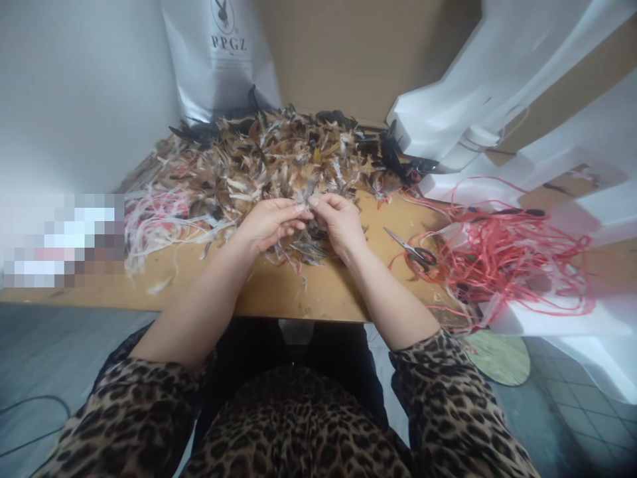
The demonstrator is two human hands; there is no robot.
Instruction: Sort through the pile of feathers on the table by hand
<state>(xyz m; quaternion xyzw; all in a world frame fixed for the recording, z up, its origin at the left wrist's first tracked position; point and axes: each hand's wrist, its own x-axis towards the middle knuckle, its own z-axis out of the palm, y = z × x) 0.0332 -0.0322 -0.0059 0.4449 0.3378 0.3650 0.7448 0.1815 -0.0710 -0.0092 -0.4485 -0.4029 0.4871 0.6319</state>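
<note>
A big heap of brown, white and black feathers (279,159) covers the back of a wooden table (279,292). My left hand (271,222) and my right hand (338,222) meet at the heap's near edge, fingertips pinched together on a small bunch of feathers (304,196). More loose feathers lie under both palms. Both forearms reach over the table's front edge from leopard-print sleeves.
Scissors (413,249) lie to the right of my right hand, beside a tangle of red string (512,259). White and pink strips (149,226) lie at the left. A silver bag (219,53) stands at the back; white plastic sheeting (497,79) is at the right.
</note>
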